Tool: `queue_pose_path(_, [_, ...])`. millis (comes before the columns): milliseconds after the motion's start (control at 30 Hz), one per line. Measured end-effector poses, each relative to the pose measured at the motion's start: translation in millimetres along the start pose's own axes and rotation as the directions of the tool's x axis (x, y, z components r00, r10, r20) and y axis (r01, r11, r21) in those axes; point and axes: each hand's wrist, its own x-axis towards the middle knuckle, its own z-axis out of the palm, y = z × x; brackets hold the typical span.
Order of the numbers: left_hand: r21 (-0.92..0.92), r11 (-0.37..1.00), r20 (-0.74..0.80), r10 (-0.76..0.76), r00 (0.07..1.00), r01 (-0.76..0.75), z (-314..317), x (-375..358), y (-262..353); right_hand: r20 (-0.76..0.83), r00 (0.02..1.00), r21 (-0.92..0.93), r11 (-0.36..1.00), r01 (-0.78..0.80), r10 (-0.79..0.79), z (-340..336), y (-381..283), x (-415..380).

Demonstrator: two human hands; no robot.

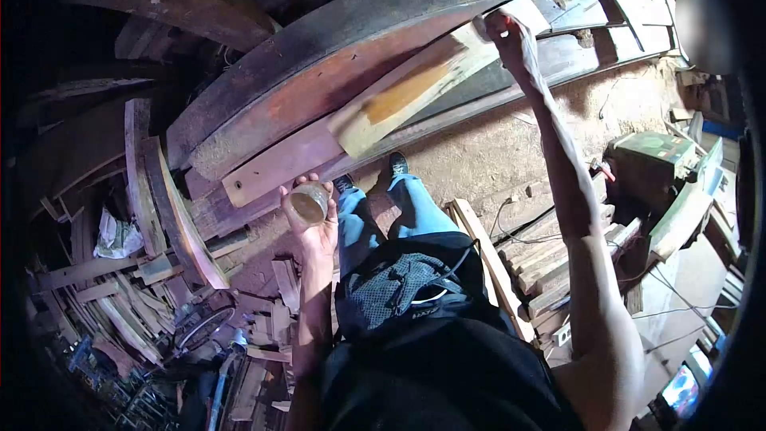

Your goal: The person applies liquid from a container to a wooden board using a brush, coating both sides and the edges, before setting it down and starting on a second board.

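Right hand (511, 30)'s out at the far end of the pale board (437, 78), arm nearly straight; from over here I can't tell if that grip's closed on anything. Board's length slants back toward the left hand (316, 235), grip wrapped round a jar (308, 203), palm up.

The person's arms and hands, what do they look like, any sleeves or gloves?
The left hand and right hand are ungloved, with no watch or band showing at either wrist. The left forearm is bare, and the right arm is bare past the elbow. The top is black; shadow hides where its left sleeve ends.
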Motion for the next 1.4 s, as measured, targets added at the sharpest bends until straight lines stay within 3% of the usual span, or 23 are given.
queue_pose_path(67, [0.007,1.000,-0.026,0.005,1.000,-0.005,4,-5,-6,0.009,0.985,-0.192,0.967,0.170,-0.171,-6,-34,-3])
queue_pose_path(133, [-0.018,1.000,-0.032,0.011,0.999,-0.012,7,-6,-11,0.153,0.870,-0.414,0.769,0.487,-0.468,49,5,-16])
queue_pose_path(200, [-0.012,1.000,-0.031,0.011,0.999,-0.011,7,-7,-12,0.427,0.860,-0.536,0.688,0.489,-0.279,103,-20,-75])
queue_pose_path(233, [0.000,1.000,-0.014,0.022,1.000,-0.022,8,-8,-11,0.453,0.818,-0.461,0.693,0.555,-0.354,112,-51,-98])
queue_pose_path(267, [0.009,0.999,0.004,0.036,0.999,-0.036,9,-7,-10,0.488,0.824,-0.357,0.796,0.489,-0.288,113,-93,-111])
queue_pose_path(333, [-0.004,1.000,0.024,0.028,0.999,-0.028,8,-7,-6,0.307,0.869,0.007,0.914,0.406,-0.388,138,-125,-135])
queue_pose_path(367, [-0.019,1.000,0.033,0.024,0.999,-0.024,13,-7,-5,0.352,0.887,0.179,0.951,0.251,-0.300,134,-144,-131])
queue_pose_path(433, [-0.029,0.999,0.053,0.028,0.998,-0.026,18,-6,-2,0.421,0.906,0.459,0.873,-0.163,-0.052,131,-167,-120])
queue_pose_path(467, [-0.026,0.999,0.054,0.027,0.998,-0.025,18,-4,-1,0.419,0.907,0.460,0.873,-0.163,-0.051,139,-154,-118])
queue_pose_path(533, [-0.017,0.999,0.038,0.032,0.999,-0.031,17,-4,2,0.380,0.924,0.256,0.953,-0.161,0.054,162,-107,-105])
queue_pose_path(600, [-0.014,0.999,0.016,0.039,0.999,-0.039,17,-3,1,0.163,0.976,0.264,0.960,0.096,-0.143,131,-59,-83])
queue_pose_path(633, [-0.021,0.999,0.025,0.035,0.999,-0.034,17,-2,-1,0.176,0.982,-0.187,0.977,0.103,-0.070,130,-13,-71])
queue_pose_path(667, [-0.029,0.999,0.031,0.033,0.999,-0.032,17,-2,-2,0.191,0.977,0.230,0.963,-0.140,0.096,92,-28,-50])
queue_pose_path(700, [-0.051,0.998,0.019,0.035,0.999,-0.034,18,-2,-4,0.042,0.999,0.296,0.955,-0.010,-0.002,78,-10,-41])
queue_pose_path(733, [-0.056,0.997,0.016,0.046,0.999,-0.045,16,-3,-5,0.032,0.998,0.135,0.989,-0.066,0.062,64,-6,-30])
queue_pose_path(767, [-0.041,0.998,0.016,0.046,0.999,-0.045,14,-3,-7,-0.084,0.986,0.083,0.985,0.148,-0.141,43,-22,-21])
queue_pose_path(867, [-0.037,0.998,0.030,0.046,0.999,-0.045,7,-2,-13,-0.042,0.971,-0.193,0.956,0.223,-0.235,34,-33,-10])
queue_pose_path(1000, [-0.099,0.994,-0.031,0.035,0.999,-0.038,4,-3,-19,0.289,0.912,-0.295,0.879,0.374,-0.291,83,-54,-48])
queue_pose_path(1033, [-0.102,0.994,-0.020,0.026,0.999,-0.028,4,-3,-20,0.317,0.832,-0.346,0.761,0.549,-0.456,108,-49,-60])
queue_pose_path(1100, [-0.088,0.996,-0.025,0.027,0.999,-0.029,4,-5,-22,0.262,0.857,-0.108,0.869,0.483,-0.444,117,-95,-78])
queue_pose_path(1200, [-0.086,0.995,-0.026,0.043,0.999,-0.045,6,-8,-24,0.319,0.924,0.309,0.945,0.111,-0.212,119,-137,-83])
queue_pose_path(1300, [-0.068,0.996,-0.023,0.061,0.998,-0.062,6,-10,-25,0.412,0.911,0.284,0.954,-0.095,-0.031,119,-144,-87])
queue_pose_path(1400, [-0.086,0.994,-0.029,0.062,0.998,-0.065,7,-13,-28,0.447,0.894,0.255,0.955,-0.149,0.020,123,-98,-93])
